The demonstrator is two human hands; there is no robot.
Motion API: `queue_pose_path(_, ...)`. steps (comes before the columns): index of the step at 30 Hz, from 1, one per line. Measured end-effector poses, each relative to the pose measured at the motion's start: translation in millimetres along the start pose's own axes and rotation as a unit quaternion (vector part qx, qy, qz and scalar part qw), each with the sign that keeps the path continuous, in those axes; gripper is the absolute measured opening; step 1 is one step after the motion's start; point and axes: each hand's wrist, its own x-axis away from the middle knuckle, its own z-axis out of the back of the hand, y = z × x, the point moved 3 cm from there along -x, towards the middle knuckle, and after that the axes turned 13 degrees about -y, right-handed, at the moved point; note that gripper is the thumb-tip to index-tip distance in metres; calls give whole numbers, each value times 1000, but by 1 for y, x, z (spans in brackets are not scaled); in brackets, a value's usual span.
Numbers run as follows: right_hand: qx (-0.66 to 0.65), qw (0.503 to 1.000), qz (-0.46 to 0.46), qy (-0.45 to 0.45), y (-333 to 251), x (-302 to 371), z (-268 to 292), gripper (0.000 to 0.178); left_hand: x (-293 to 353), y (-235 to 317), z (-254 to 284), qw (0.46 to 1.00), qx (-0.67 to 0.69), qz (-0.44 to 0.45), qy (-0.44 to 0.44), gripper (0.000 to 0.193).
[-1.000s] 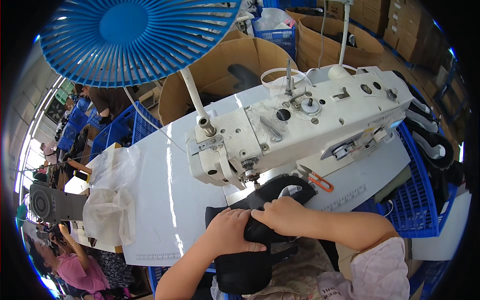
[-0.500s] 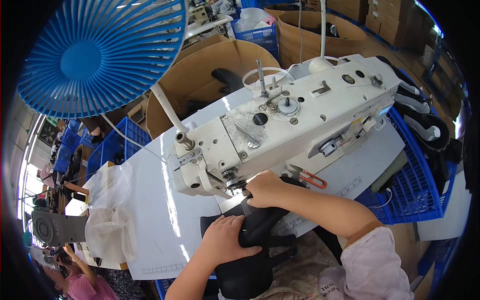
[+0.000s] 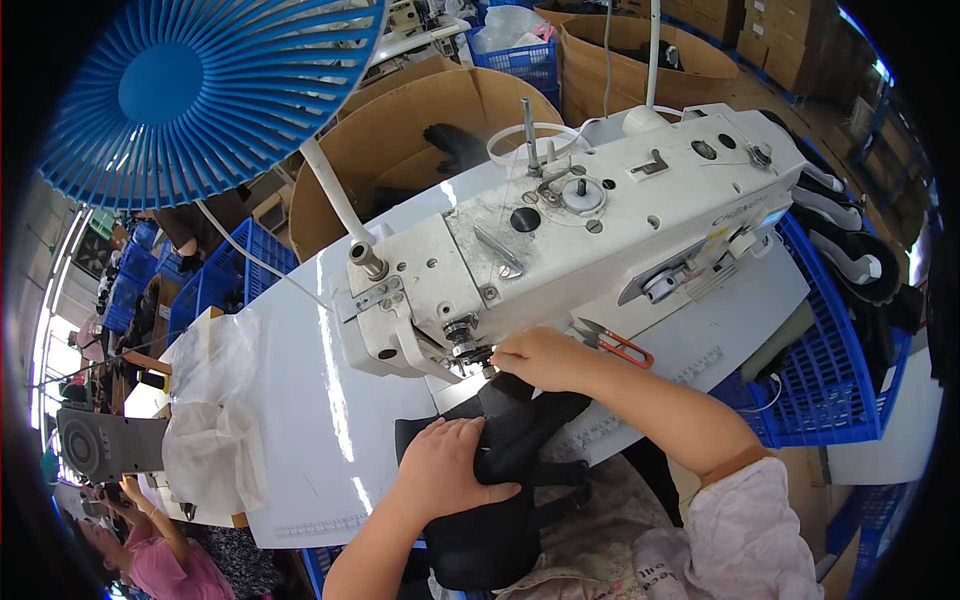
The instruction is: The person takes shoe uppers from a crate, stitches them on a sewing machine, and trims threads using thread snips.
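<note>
Across the black fabric piece [image 3: 480, 545], my left hand [image 3: 445, 470] lies flat with its thumb spread out, pressing it down at the front edge of the sewing table. My right hand [image 3: 535, 358] is closed with its fingertips bunched beside the needle area [image 3: 468, 350] of the white sewing machine [image 3: 590, 220]. Whatever those fingertips pinch is too small or hidden to make out. A dark corner of the fabric shows just below this hand. The fabric runs from under the machine head toward me, with narrow straps [image 3: 562, 475] at its right side.
Orange-handled thread snips [image 3: 625, 350] lie behind my right forearm. A blue fan [image 3: 160, 85] stands at the upper left. Blue crates [image 3: 815, 350] with dark shoe-like pieces are at the right. Cardboard bins [image 3: 330, 200] stand behind the table. Another person [image 3: 175, 565] works at the lower left.
My right hand has shifted up from the fabric to beside the needle, its fingers bunched closer together. The left hand stays on the fabric. The whole view has shifted slightly.
</note>
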Motion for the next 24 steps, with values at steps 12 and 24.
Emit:
queue_pose_path(12,-617,780,102,31,34,72,35,30,-2,2,1,1000,-4,-12,12,89)
queue_pose_path(24,180,976,101,67,-41,17,6,24,-3,2,0,1000,1,-18,3,87)
